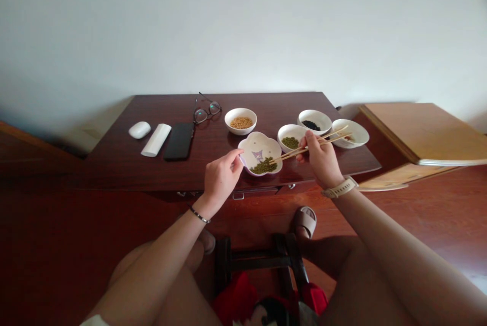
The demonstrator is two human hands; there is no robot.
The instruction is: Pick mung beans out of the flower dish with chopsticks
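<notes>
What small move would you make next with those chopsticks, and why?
I'd probably close the chopsticks in the right hand gently on the green mung beans: their tips sit right at that pile in the flower-shaped dish, and the left hand is at the dish's rim, seemingly steadying it.

My feed comes through bright and even, with a soft glare on the polished desk (163, 113) and only mild shadows. The white wall (243, 27) looks hazy, smearing toward the top corners, while the frame edges bow outward.
</notes>
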